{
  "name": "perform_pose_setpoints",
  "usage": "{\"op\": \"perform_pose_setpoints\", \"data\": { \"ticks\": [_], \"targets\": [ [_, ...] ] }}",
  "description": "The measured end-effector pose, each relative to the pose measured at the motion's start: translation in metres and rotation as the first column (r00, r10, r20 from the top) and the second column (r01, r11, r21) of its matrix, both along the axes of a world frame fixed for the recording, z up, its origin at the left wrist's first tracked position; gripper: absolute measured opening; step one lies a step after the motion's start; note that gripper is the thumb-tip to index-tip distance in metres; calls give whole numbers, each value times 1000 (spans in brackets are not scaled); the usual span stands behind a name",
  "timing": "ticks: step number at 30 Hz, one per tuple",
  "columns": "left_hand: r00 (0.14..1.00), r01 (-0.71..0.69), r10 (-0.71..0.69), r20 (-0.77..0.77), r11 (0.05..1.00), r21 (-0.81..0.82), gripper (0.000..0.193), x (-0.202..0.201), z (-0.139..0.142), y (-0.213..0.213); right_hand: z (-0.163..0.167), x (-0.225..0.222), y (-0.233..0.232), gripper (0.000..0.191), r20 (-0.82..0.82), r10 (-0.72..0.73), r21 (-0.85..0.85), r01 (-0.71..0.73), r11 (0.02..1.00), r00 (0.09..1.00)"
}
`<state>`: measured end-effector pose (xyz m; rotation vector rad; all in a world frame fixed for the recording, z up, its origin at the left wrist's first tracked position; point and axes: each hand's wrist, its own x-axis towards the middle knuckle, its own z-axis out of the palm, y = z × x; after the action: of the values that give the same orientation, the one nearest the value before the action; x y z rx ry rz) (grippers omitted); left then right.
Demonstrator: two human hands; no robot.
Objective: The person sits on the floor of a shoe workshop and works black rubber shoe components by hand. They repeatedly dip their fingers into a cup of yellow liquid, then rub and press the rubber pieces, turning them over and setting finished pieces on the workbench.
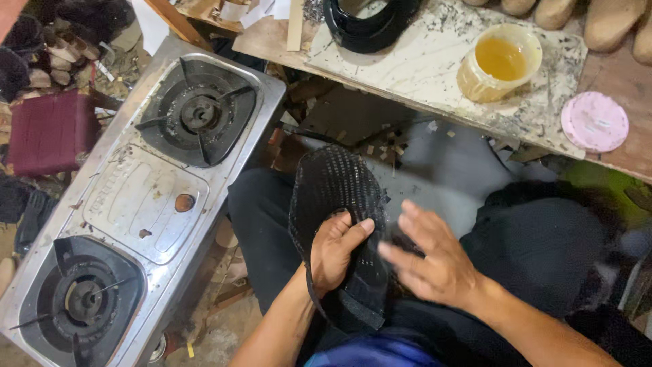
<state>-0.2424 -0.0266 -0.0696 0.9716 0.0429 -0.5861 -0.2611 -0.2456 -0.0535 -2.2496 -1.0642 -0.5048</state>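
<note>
Cluttered workshop floor, scraps everywhere, and you're sitting low with a marble slab up ahead of your hands. Your left hand is curled around a black mesh shoe upper, thumb across it, holding it over your lap. Your right hand is open, fingers spread, blurry, just beside the upper. Glue tub and pink lid sit well beyond your right hand; a two-burner stove is off past your left.

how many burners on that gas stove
2 burners on the steel gas stove: far burner near the workbench, near burner at lower left, beside the left hand.
</note>
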Motion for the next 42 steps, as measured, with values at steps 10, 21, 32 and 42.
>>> {"op": "perform_pose_setpoints", "data": {
  "ticks": [10, 21, 32, 42],
  "targets": [
    [1000, -14, 14, -7, 999, -47, 18, -6, -11, -1, -7, -13, -17, 55, -181, -32, 130, 56, 990, 983],
    [998, 62, -55, -34, 963, 261, 39, -6, -9, -6, -20, -41, 20, 62, -680, 200, 642, 442, 626, 705],
    [983, 119, -147, 111, 967, 226, 47, -6, 19, 12, 2, -20, 8, 49, -155, -167, 65, 179, 982, 974],
    [996, 91, -93, 8, 985, 147, 51, -8, 17, 18, 3, -18, 1, 56, -52, -154, -13, 154, 988, 987]
  ]
}}
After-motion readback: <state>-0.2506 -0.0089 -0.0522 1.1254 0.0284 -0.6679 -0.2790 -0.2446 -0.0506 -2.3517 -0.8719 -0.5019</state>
